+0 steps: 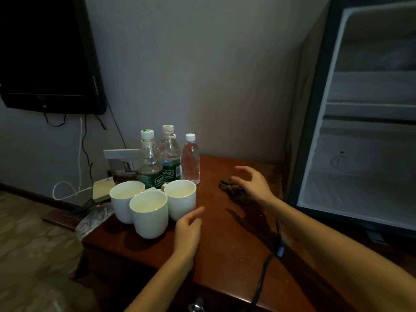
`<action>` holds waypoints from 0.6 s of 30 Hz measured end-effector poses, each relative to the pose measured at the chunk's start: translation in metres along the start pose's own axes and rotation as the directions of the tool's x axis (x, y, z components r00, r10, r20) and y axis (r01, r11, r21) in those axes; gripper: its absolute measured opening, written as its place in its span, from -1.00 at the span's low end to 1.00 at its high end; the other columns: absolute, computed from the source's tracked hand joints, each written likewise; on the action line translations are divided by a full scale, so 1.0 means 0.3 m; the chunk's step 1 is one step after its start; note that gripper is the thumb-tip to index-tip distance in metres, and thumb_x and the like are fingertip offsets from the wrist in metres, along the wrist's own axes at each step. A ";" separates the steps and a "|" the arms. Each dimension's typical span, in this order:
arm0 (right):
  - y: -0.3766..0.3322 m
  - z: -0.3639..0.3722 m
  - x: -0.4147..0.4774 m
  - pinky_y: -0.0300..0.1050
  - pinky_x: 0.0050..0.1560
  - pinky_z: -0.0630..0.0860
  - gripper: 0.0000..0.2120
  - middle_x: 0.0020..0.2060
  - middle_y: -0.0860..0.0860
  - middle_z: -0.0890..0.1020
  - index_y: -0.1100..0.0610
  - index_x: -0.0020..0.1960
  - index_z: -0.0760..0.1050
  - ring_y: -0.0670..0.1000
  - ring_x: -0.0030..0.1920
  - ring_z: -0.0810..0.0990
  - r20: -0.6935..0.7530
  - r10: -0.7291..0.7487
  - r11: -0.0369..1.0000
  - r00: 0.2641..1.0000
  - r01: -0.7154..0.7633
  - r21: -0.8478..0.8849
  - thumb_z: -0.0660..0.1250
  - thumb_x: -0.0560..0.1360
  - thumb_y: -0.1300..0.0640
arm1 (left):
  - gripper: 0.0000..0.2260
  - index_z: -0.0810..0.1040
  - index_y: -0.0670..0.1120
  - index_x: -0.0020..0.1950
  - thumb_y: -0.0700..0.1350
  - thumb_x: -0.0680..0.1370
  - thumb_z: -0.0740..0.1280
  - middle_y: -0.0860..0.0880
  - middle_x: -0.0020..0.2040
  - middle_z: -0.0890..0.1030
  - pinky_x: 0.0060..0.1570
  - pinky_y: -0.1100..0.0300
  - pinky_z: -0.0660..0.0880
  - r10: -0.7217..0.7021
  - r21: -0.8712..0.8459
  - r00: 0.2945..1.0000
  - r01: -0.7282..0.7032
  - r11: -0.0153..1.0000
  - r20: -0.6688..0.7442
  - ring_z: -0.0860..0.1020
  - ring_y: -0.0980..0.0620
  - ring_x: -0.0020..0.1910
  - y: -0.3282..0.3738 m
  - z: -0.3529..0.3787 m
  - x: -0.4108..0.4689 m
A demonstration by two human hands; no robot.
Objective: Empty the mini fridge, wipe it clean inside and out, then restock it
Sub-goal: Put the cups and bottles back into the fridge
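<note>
The dark crumpled cloth (228,188) lies on the counter (225,248), to the right of the bottles (167,154), and the right hand (253,184) is over its right end. The fingers (244,170) are spread and a little bent, pointing left over the cloth. They hold nothing, and I cannot tell if the tips touch it. The cloth stretches from far-left to near-right, so part of it is hidden under the palm. The left hand (189,228) is relaxed with loose fingers beside the mugs (148,212) — farther from the cloth. The mini fridge (364,140) stands open at the right, next to the right arm — so I judge this hand is the better one to take the cloth.
</note>
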State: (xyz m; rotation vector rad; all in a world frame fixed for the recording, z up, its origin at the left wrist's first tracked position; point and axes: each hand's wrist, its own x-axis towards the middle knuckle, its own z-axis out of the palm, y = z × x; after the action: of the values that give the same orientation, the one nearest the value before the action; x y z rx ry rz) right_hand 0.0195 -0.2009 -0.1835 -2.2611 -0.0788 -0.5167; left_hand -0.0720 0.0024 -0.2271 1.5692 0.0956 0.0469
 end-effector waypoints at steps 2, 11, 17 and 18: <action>-0.063 -0.003 -0.048 -0.14 0.19 0.47 -0.66 0.17 -0.02 0.58 0.02 0.22 0.52 0.00 0.24 0.52 0.071 -0.023 0.978 0.997 0.007 0.210 0.43 0.47 0.01 | -0.68 0.56 -0.12 0.23 -0.38 0.57 0.18 -0.02 0.10 0.61 -0.20 0.44 0.46 0.039 -0.071 0.996 -0.045 0.996 -0.079 0.54 0.22 -0.06 -0.013 -0.029 -0.042; -0.204 0.228 -0.177 -0.32 0.09 0.53 -0.48 0.17 -0.13 0.53 0.04 0.39 0.37 -0.12 0.19 0.53 0.400 -0.095 0.798 0.912 -0.171 0.578 0.43 0.48 0.10 | -0.35 0.16 -0.08 0.55 -0.48 0.51 0.16 0.01 0.51 0.25 0.31 0.27 0.29 0.284 0.051 0.932 -0.280 0.959 -0.227 0.27 0.14 0.40 -0.060 -0.021 -0.104; -0.235 0.374 -0.119 0.15 0.40 0.33 -0.32 0.27 0.17 0.55 0.18 0.34 0.48 0.16 0.31 0.50 0.541 0.050 0.483 0.840 -0.494 0.723 0.19 0.50 -0.34 | -0.23 0.01 0.05 0.56 -0.41 0.48 0.25 0.01 0.55 0.16 0.47 -0.03 0.19 0.332 0.159 0.914 -0.301 0.940 -0.232 0.16 0.05 0.52 -0.077 -0.005 -0.075; -0.239 0.385 -0.112 0.15 0.40 0.34 -0.32 0.25 0.17 0.57 0.19 0.32 0.50 0.16 0.29 0.52 0.526 0.111 0.477 0.843 -0.509 0.716 0.15 0.51 -0.34 | -0.22 0.00 0.04 0.57 -0.41 0.47 0.26 0.01 0.56 0.14 0.49 0.03 0.15 0.345 0.175 0.909 -0.310 0.934 -0.233 0.14 0.06 0.52 -0.073 -0.002 -0.074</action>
State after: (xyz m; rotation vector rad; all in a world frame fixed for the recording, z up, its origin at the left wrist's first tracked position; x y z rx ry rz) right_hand 0.0124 -0.0648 -0.2153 -1.2988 -0.0873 0.2277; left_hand -0.0949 0.0010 -0.2482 1.6938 0.0394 0.5242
